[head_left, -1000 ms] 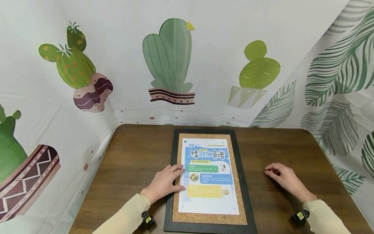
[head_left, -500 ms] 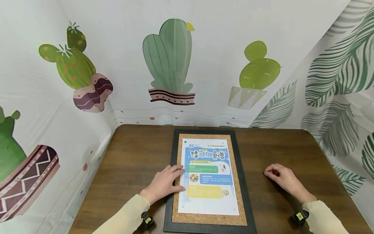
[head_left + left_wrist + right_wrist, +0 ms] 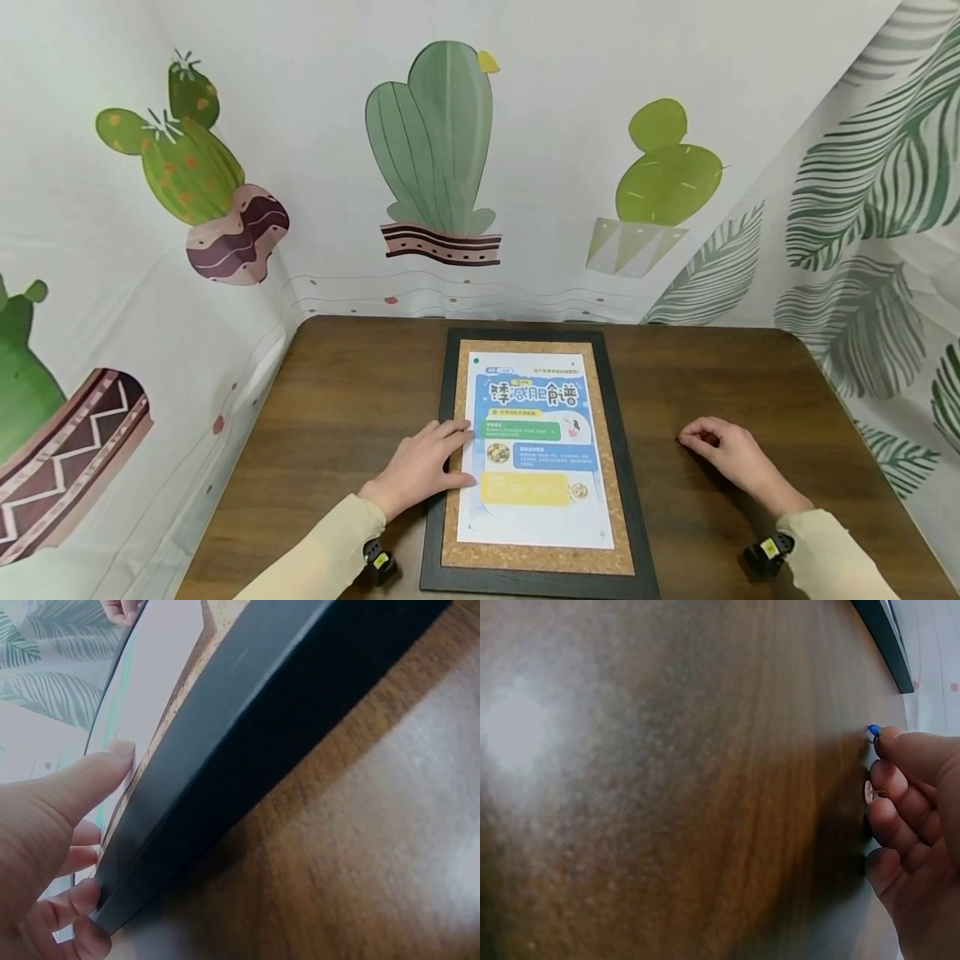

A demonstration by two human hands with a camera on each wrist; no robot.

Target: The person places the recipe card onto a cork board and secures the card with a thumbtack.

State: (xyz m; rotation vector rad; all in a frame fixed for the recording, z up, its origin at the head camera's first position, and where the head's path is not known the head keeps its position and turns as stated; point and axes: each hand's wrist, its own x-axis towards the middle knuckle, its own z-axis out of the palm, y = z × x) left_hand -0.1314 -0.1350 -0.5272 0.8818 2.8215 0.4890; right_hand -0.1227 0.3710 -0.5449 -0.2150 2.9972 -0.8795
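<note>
A white sheet with a blue, green and yellow printed design (image 3: 536, 521) lies on a black-framed cork board (image 3: 450, 560). At its upper left corner sits a green pin (image 3: 476, 361). My left hand (image 3: 420, 463) rests across the board's left side, thumb and fingertips on the sheet's left edge. In the left wrist view the thumb (image 3: 97, 774) presses near the paper's edge. To the board's right, my right hand (image 3: 726, 450) is low over the table. Its thumb and forefinger pinch a blue push pin (image 3: 874, 730). A pale round-headed thumbtack (image 3: 869, 792) shows at its other fingertips.
The dark wooden table (image 3: 345, 375) spreads on both sides of the board. Behind and beside it hangs a white cloth (image 3: 555, 167) printed with cacti and leaves. A small black device (image 3: 767, 555) sits on the right wrist, another (image 3: 380, 564) on the left.
</note>
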